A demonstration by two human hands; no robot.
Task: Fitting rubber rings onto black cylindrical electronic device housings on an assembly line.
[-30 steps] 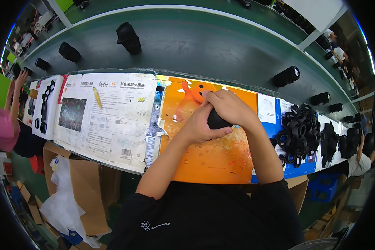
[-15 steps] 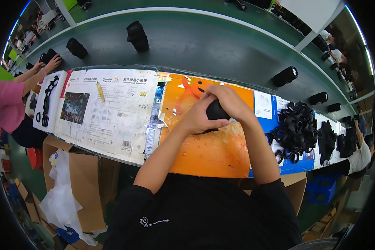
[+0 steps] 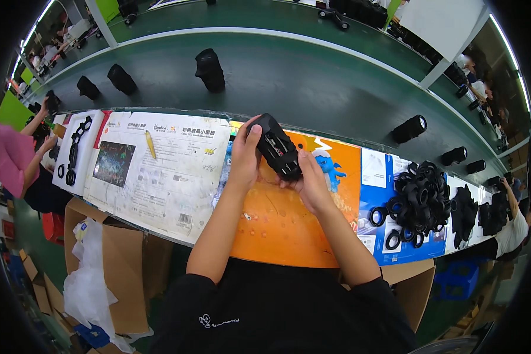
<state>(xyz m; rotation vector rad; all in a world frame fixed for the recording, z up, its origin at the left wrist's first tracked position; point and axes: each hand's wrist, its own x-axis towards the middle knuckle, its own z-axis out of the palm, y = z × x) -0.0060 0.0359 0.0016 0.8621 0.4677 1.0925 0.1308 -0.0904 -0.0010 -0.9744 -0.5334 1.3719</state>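
Both hands hold a black toy car body (image 3: pixel 278 148) up over the orange mat (image 3: pixel 280 221); its underside with red and silver parts faces me. My left hand (image 3: pixel 245 154) grips its left end, thumb on top. My right hand (image 3: pixel 310 180) holds the lower right end from below. To the right, a pile of black rubber tyres (image 3: pixel 422 200) lies on a blue sheet (image 3: pixel 376 203).
Several black parts (image 3: pixel 210 69) ride the green conveyor belt (image 3: pixel 312 76) beyond the bench. A white printed board (image 3: pixel 159 171) with a yellow pen (image 3: pixel 150 144) lies to my left. A person in pink (image 3: pixel 9 162) works at far left, another person (image 3: pixel 513 221) at far right. Cardboard boxes (image 3: pixel 121 259) stand below.
My hands were clasped low over the black part on the orange mat; now they have lifted and turned it so its underside shows. The parts on the belt have shifted.
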